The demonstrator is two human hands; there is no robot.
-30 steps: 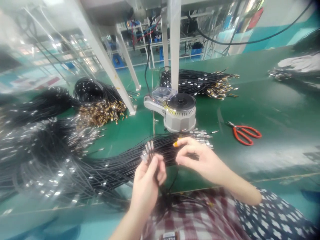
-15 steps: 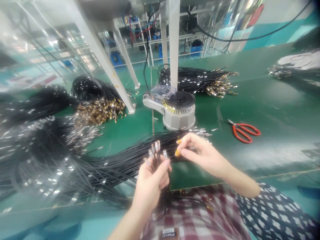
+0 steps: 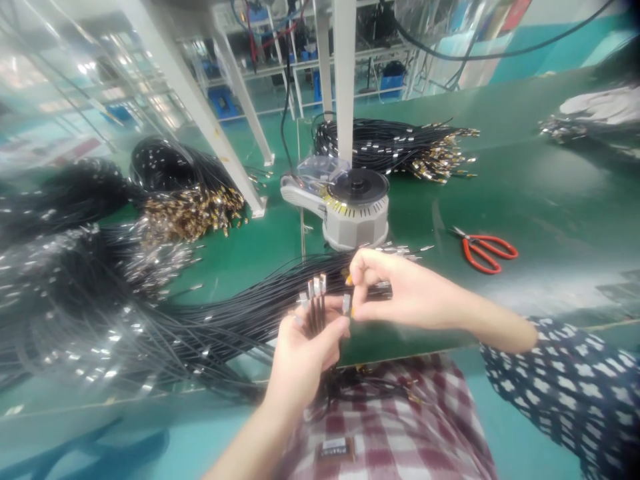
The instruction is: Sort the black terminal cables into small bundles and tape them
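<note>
My left hand (image 3: 306, 350) is closed round a small bunch of thin black cables (image 3: 316, 308), their silver metal tips pointing up above my fingers. My right hand (image 3: 400, 293) pinches one silver-tipped cable end (image 3: 346, 304) right beside that bunch, thumb and forefinger together. Both hands hover over a long loose bundle of black cables (image 3: 240, 320) lying across the green table (image 3: 525, 200). The lower part of the held cables is hidden behind my left palm.
A grey tape dispenser (image 3: 350, 207) stands just behind my hands. Red-handled scissors (image 3: 483, 250) lie to the right. Heaps of black cables with gold connectors (image 3: 193, 210) and silver tips (image 3: 75, 280) fill the left; another bundle (image 3: 400, 153) lies at the back. White posts (image 3: 345, 80) rise from the table.
My left hand rose and shifted right with its bunch. My right hand came left from the cable bundle, bringing one silver-tipped end up against the bunch.
</note>
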